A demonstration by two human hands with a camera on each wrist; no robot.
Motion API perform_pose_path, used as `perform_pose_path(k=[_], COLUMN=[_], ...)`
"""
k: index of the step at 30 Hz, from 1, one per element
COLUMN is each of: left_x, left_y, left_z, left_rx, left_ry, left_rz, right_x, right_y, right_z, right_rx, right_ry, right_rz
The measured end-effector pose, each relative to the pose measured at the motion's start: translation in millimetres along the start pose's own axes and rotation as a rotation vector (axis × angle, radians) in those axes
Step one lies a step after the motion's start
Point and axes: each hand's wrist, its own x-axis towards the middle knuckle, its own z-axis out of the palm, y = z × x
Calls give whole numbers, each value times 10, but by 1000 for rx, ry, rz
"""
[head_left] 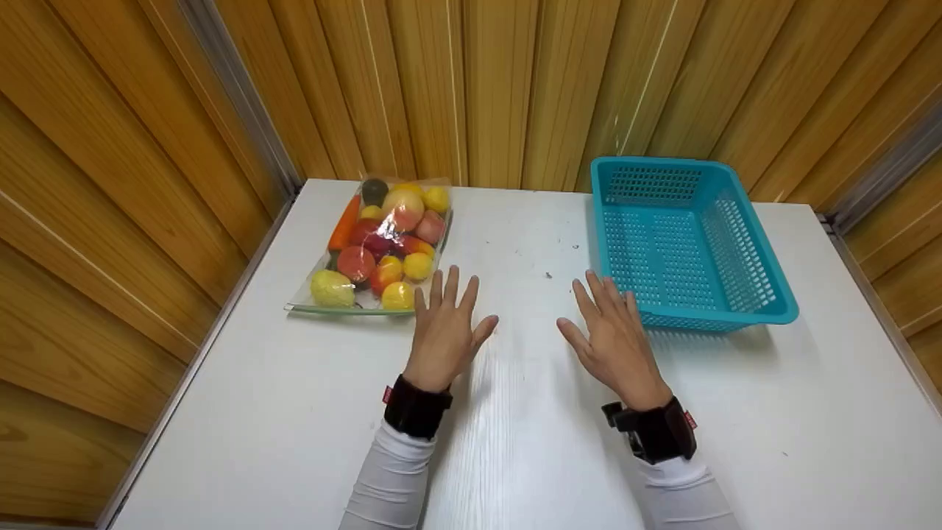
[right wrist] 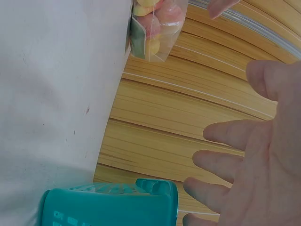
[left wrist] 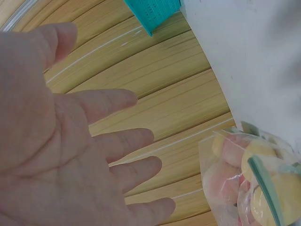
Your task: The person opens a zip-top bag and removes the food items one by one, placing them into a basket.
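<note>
Fingers spread and palm down, my left hand (head_left: pixel 444 331) hovers over the table beside the near right corner of a clear zip bag (head_left: pixel 360 311). Inside the bag lie several fruits and vegetables, among them a carrot (head_left: pixel 344 224), a red round fruit (head_left: pixel 356 263) and a yellow lemon-like fruit (head_left: pixel 398 296). My right hand (head_left: pixel 617 346), fingers straight, is held near the front left corner of a teal plastic basket (head_left: pixel 765 313). Nothing is in either hand. The left wrist view shows the left palm (left wrist: pixel 51 155) bare, with the bag beyond the fingertips.
Both things stand on a white table (head_left: pixel 515 442), the bag at the back left and the basket at the back right. Wood-patterned panels (head_left: pixel 500 88) rise behind the table and along its sides. The basket has perforated walls, and its inside shows bare.
</note>
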Motion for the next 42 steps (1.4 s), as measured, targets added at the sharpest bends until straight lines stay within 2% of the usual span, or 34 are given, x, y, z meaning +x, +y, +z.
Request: perform_pose_path(k=[4, 16, 24, 31, 42], left_x=[9, -5, -1, 9, 64], left_y=[-65, -373, -561, -748, -931], left_z=[-20, -177, -231, -225, -91], left_rx=[-29, -106, -129, -133, -191], left_ry=[22, 29, 17, 2, -69], left_rz=[-23, -158, -217, -267, -336], right_x=[-4, 17, 15, 16, 3], right_y=[10, -13, -13, -18, 1], right_z=[-4, -3, -6, 2, -8], right_rx=[1, -15, -27, 1, 1], right_ry=[3, -19, -5, -20, -20], right_rz=[-2, -1, -4, -4, 4])
